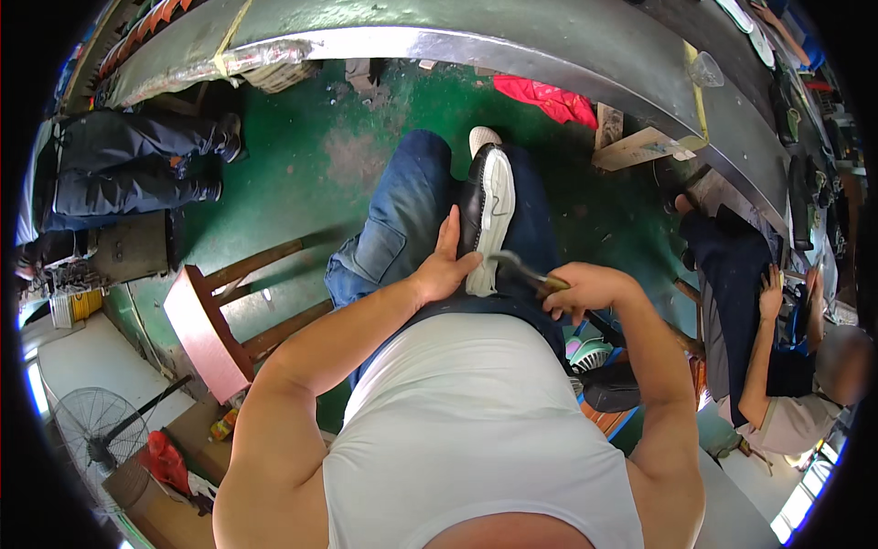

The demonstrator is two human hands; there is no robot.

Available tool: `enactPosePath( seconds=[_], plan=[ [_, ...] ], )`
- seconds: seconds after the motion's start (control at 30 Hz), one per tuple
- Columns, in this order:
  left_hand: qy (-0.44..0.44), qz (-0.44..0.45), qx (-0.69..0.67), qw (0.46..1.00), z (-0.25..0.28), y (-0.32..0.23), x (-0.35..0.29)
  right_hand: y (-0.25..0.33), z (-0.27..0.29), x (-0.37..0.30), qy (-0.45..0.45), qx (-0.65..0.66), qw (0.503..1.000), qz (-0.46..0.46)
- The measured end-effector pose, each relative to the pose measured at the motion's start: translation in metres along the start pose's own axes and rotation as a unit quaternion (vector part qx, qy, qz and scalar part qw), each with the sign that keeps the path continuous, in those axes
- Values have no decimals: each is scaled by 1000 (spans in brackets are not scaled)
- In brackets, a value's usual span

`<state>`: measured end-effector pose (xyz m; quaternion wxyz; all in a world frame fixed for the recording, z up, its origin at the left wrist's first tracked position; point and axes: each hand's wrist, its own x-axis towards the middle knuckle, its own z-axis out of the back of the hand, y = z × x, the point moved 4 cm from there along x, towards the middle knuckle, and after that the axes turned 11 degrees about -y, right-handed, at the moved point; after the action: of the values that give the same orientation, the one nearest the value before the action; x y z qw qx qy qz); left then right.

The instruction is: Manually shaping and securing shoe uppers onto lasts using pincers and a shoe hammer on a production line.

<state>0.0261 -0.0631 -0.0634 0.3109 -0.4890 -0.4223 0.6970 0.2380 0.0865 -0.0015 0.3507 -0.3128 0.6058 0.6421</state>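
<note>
A black shoe with a white sole (495, 220) lies across my lap, turned on its side so the sole shows. My left hand (444, 265) grips it near its closer end, fingers along the dark upper and the thumb at the sole's edge. In my right hand (590, 291) is the handle of a hammer (523, 268), its curved metal head over the sole's near part. The tip of the head is slightly blurred, and I cannot tell whether it touches the sole.
A long dark workbench (549, 55) with a metal edge runs ahead. Red cloth (549, 99) lies beneath it. A wooden stool (215, 334) stands to my left, and more shoes (611, 388) sit at my right. One person (768, 339) sits at right; another's legs (137, 165) are at left.
</note>
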Motion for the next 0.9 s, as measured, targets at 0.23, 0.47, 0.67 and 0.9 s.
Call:
enactPosePath(
  seconds=[0.23,0.47,0.67,0.9],
  plan=[
    [-70,29,127,989,-4,-18,-1,59,-18,1,-369,-30,880,299],
    [-54,42,-250,966,41,-31,-21,4,-27,18,-327,79,921,197],
    [94,-22,-554,827,74,-170,-15,8,-28,4,-340,-9,931,134],
    [40,-2,-536,844,73,-203,61,57,-43,-42,-453,-284,773,341]
  ],
)
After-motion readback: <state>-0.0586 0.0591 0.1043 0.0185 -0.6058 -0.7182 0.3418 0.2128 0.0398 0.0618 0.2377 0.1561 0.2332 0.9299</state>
